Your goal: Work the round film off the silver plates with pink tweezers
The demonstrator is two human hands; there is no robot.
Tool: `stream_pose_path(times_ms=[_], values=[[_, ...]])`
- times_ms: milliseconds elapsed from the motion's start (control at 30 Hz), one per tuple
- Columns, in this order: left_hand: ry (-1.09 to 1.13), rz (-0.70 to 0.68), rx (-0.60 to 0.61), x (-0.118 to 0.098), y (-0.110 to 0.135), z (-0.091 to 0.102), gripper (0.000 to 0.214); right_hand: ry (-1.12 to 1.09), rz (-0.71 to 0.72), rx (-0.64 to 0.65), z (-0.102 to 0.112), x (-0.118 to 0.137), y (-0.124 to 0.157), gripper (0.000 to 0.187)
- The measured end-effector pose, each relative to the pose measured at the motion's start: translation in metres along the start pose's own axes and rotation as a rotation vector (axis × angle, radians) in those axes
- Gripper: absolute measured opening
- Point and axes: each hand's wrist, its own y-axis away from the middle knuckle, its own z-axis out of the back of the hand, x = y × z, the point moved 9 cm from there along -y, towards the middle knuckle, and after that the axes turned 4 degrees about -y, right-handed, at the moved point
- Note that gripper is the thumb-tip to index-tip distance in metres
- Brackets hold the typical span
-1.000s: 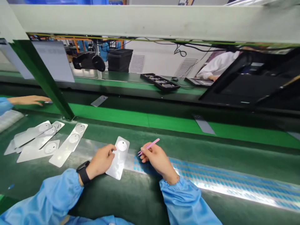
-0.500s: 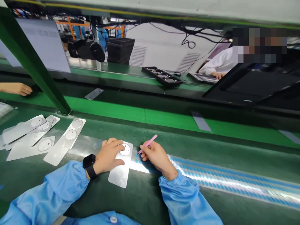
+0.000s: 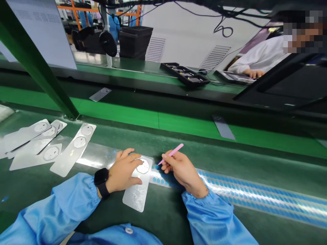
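Observation:
My left hand [image 3: 124, 172] lies on a silver metal plate [image 3: 138, 190] with a round disc near its top, fingers spread around the disc and pressing the plate onto the dark green mat. My right hand [image 3: 182, 170] is closed around pink tweezers [image 3: 171, 153], whose tip points down at a shiny strip of small blue stickers [image 3: 245, 194] that runs to the right. Both arms wear light blue sleeves, and a black watch [image 3: 101, 177] sits on my left wrist.
Several more silver plates [image 3: 43, 146] lie fanned at the left. Beyond a green conveyor belt [image 3: 158, 119] carrying single plates [image 3: 100, 94] stands a black tray [image 3: 187, 75]. A slanted green post [image 3: 38, 64] rises at the left. Another person in white works at the far right.
My left hand shifted from the plate's left edge to lie flat on top of it. The plate slid slightly nearer. The other person's hand at the far left went out of view.

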Motion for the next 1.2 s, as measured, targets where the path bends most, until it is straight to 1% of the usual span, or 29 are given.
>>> stream_pose_path(times_ms=[67, 133, 233, 300, 467, 800, 1200], values=[[0.005, -0.009, -0.013, -0.002, 0.001, 0.000, 0.058, 0.033, 0.054, -0.013, -0.003, 0.007, 0.003, 0.038], [0.001, -0.008, -0.029, -0.002, 0.001, 0.001, 0.054, 0.078, 0.090, -0.004, -0.011, 0.010, 0.005, 0.035], [-0.019, -0.008, -0.065, -0.003, 0.003, 0.001, 0.041, 0.144, 0.076, 0.031, -0.025, 0.004, 0.006, 0.031], [-0.030, -0.031, -0.084, -0.006, 0.003, 0.002, 0.036, 0.177, 0.054, 0.031, -0.030, -0.003, 0.006, 0.029], [-0.047, -0.065, -0.077, -0.010, 0.004, 0.000, 0.035, 0.214, 0.026, 0.011, -0.030, -0.011, 0.006, 0.025], [-0.064, -0.054, -0.061, -0.009, 0.003, 0.000, 0.038, 0.226, -0.023, -0.010, -0.030, -0.009, 0.007, 0.020], [-0.073, -0.060, -0.043, -0.010, 0.003, 0.000, 0.036, 0.266, -0.026, -0.027, -0.029, -0.008, 0.008, 0.017]])
